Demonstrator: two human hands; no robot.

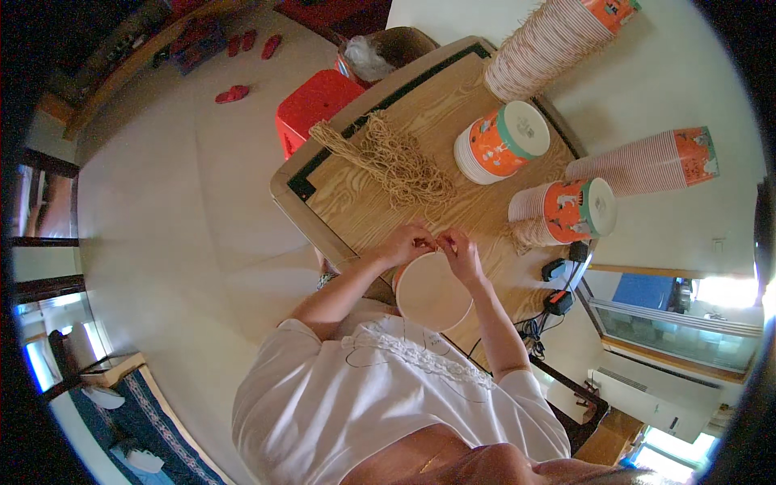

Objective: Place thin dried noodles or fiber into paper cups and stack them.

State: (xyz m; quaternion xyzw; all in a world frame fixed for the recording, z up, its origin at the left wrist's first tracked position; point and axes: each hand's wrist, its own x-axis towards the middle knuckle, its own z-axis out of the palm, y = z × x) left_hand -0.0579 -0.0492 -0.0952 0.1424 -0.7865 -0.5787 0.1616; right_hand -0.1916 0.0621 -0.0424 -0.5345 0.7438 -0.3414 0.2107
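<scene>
A round paper bucket (pixel 435 294) rests close against my body, its pale circular face turned up toward me and a sliver of orange at its left edge. At its far rim my left hand (pixel 406 245) has the fingers pinched together; what lies between them is too small to make out. My right hand (pixel 462 257) is closed at the same rim, thumb and fingertips almost meeting the left ones, its palm along the bucket's side. Just beyond both hands, a loose tangle of tan twine (pixel 400 166) spreads over the wooden table (pixel 347 222).
Upside-down stacks of orange and green paper buckets (pixel 493 145) (pixel 566 212) stand on the table's right. Long nested stacks (pixel 554 48) (pixel 647 164) rise behind. Black power adapters (pixel 558 302) with cables lie at the right edge. A red stool (pixel 319 105) stands beyond the left edge.
</scene>
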